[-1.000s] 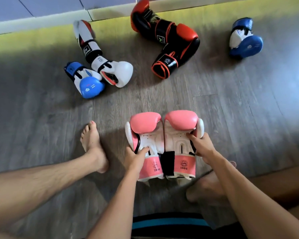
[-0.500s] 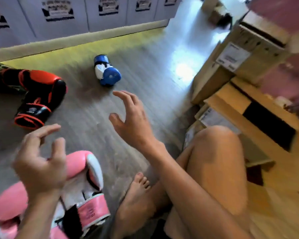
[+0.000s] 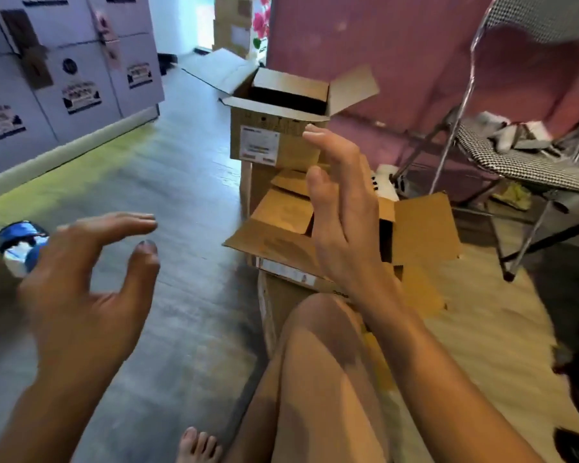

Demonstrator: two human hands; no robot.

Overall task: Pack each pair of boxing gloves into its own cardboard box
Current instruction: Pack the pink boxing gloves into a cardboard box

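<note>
Head view, the only one. Both my hands are empty. My left hand (image 3: 81, 295) hangs over the floor (image 3: 188, 202), fingers spread and loosely curled, thumb apart, holding nothing. My right hand (image 3: 341, 212) is raised edge-on in front of the near cardboard box (image 3: 425, 228), fingers straight and together, touching nothing that I can see. My judgement: I am reaching for a box to fill.

The near box lies beside my right knee (image 3: 318, 345) with flaps splayed outward, so its mouth is ready. A second open box (image 3: 281, 128) stands beyond it, flaps up.

Only one glove shows: a blue and white glove (image 3: 19, 250) on the floor, partly hidden behind my left hand. Frame is motion-blurred.
</note>
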